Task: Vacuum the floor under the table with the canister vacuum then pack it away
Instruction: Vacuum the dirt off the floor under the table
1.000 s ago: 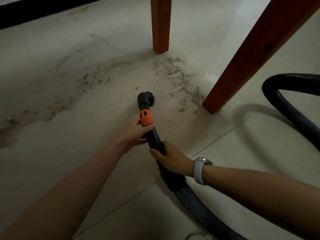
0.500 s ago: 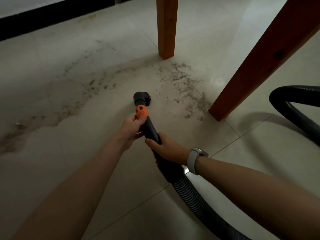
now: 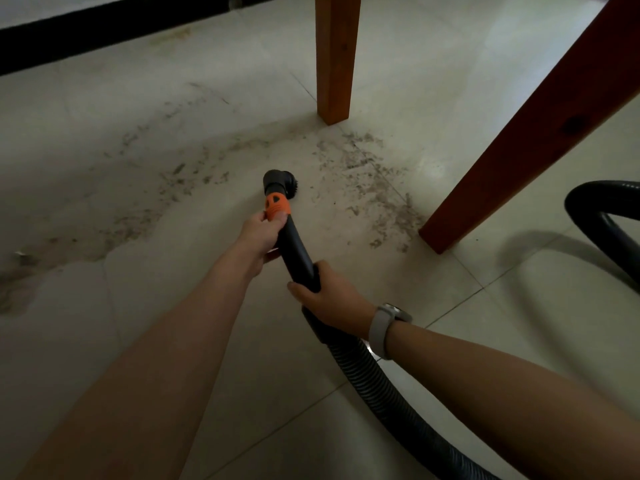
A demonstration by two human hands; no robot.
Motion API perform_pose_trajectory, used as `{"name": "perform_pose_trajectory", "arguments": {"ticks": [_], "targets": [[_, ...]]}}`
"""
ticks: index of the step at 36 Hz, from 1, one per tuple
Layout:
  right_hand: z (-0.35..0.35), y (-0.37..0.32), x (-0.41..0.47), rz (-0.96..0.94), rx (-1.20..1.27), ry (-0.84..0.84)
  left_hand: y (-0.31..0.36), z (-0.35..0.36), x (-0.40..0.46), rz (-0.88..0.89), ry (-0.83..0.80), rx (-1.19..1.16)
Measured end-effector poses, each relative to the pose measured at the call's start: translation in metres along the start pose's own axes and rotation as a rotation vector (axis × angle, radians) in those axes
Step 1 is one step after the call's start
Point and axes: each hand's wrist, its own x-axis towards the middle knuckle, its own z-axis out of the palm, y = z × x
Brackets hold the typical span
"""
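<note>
A black vacuum nozzle [image 3: 278,184] with a small round brush sits on the pale tiled floor [image 3: 502,341]. Behind it runs an orange collar [image 3: 276,205] and a curved black handle tube [image 3: 295,249]. My left hand [image 3: 259,237] grips the tube just below the orange collar. My right hand [image 3: 329,296] grips the tube lower down, where the ribbed black hose [image 3: 388,393] begins. A patch of dark dirt [image 3: 367,181] lies right of the nozzle; a longer band of dirt [image 3: 145,188] stretches to the left. The canister is out of view.
Two wooden table legs stand close: an upright one [image 3: 336,60] beyond the nozzle and a slanted-looking one [image 3: 526,133] to the right. A loop of black hose [image 3: 602,223] lies at the right edge. A dark skirting [image 3: 104,29] runs along the far wall.
The nozzle has slid forward over the floor, nearer the dirt patch by the legs. Both hands kept their grip and moved with it.
</note>
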Motion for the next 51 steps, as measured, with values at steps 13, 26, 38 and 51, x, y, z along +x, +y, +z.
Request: {"name": "perform_pose_trajectory", "arguments": {"ticks": [13,26,38,51], "targets": [[-0.014,0.029,-0.036,0.038,-0.148,0.041,-0.023,0.034,-0.039,0.039,-0.154,0.198],[-0.008,0.038,-0.074,0.039,-0.240,-0.061,-0.035,0.024,-0.064,-0.049,-0.312,0.226],[-0.017,0.038,-0.071,0.112,-0.006,-0.143,-0.033,0.033,-0.068,-0.032,-0.313,0.252],[0.008,0.031,-0.072,0.152,0.200,0.101,-0.040,0.035,-0.074,0.006,-0.304,0.285]]}}
